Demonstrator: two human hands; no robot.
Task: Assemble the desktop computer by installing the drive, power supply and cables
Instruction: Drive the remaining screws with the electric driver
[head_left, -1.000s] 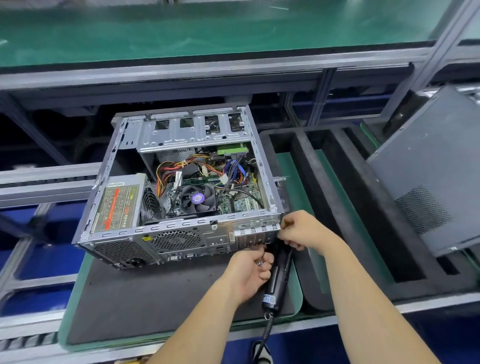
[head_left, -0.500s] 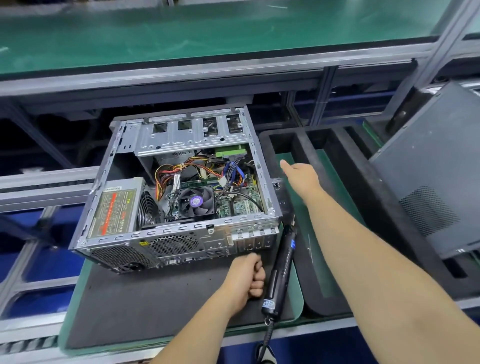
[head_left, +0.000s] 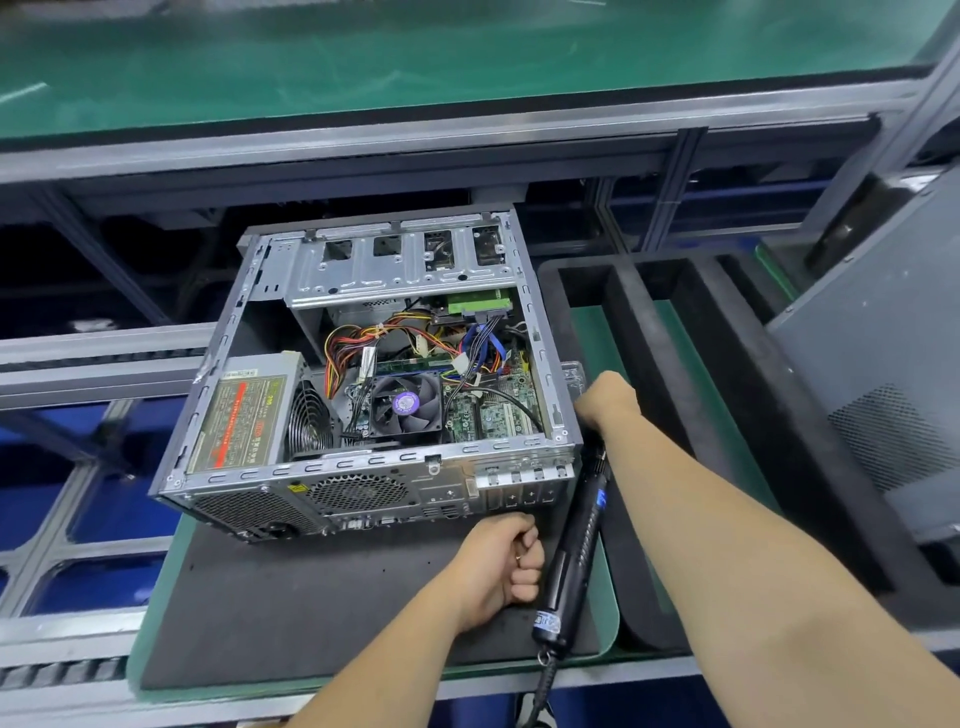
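The open computer case (head_left: 363, 467) lies on its side on a black mat (head_left: 311, 597). Inside it are the power supply (head_left: 239, 421) at the left, the CPU fan (head_left: 406, 402) and bundled cables (head_left: 363, 338). My left hand (head_left: 506, 564) is a closed fist just below the rear panel, with a small metal screw showing between its fingers. My right hand (head_left: 605, 400) is at the case's right side, next to a clear plastic piece (head_left: 571, 374); its fingers curl downward and their tips are hidden. A black electric screwdriver (head_left: 576, 545) lies on the mat between my arms.
A black foam tray (head_left: 649, 364) with long slots sits right of the case. A grey side panel (head_left: 883, 389) leans at the far right. A green conveyor belt (head_left: 415, 67) runs behind, and metal rails (head_left: 78, 364) pass on the left.
My right hand left the case's rear corner, reached out over the foam tray, then drew back to the case's right side. My left hand slid slightly away from the rear panel, still fisted.
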